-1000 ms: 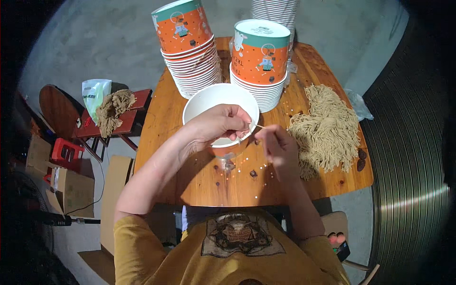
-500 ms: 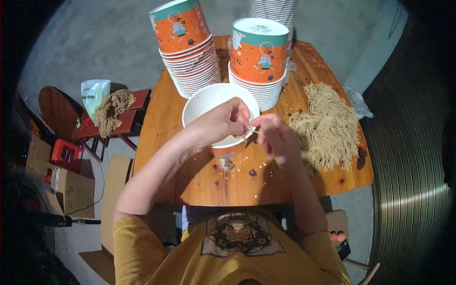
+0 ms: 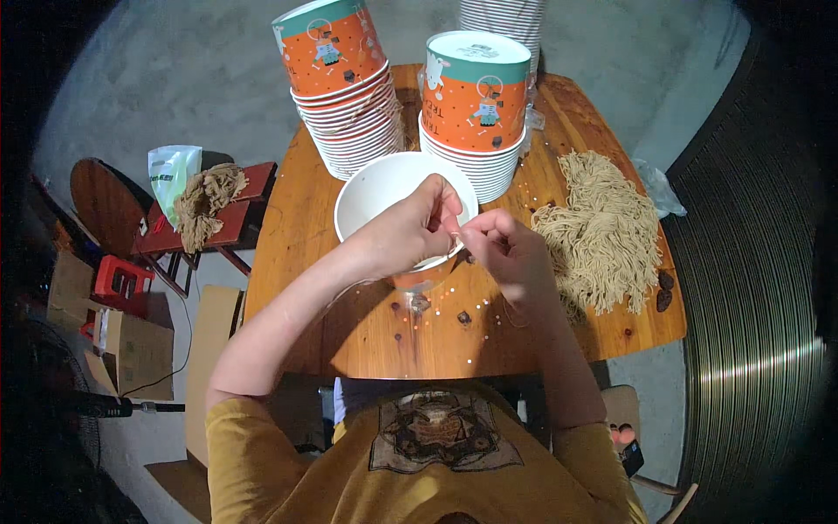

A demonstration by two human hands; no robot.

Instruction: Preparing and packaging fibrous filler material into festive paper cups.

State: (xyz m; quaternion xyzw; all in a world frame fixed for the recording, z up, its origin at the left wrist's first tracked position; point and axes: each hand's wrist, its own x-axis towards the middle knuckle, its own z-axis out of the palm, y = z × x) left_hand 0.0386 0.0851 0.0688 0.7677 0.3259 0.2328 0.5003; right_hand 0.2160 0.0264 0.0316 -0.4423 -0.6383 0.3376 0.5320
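A paper bucket (image 3: 367, 194), white inside and orange outside, stands with its mouth up near the middle of the wooden table. Over its near right rim my left hand (image 3: 408, 229) pinches a thin beige string (image 3: 456, 235) between thumb and fingers. My right hand (image 3: 511, 262) meets it just outside the rim, thumb and forefinger closed on the same string. The fingers partly cover the string, so I cannot make out its exact loop. To the right lies a loose heap of beige string (image 3: 602, 236), apart from my right hand.
Two stacks of orange-and-green paper buckets (image 3: 478, 105), upside down, rise behind the bucket; one leans (image 3: 336, 79). Small beads (image 3: 469, 361) are scattered on the wooden table (image 3: 384, 345). At left, a red bench (image 3: 253, 188) holds more string (image 3: 205, 203) near a cardboard box (image 3: 144, 354).
Both hands have drawn closer around the string, and the right fingertips have shifted slightly toward the left hand. Less string shows between them. The bucket stays in place.
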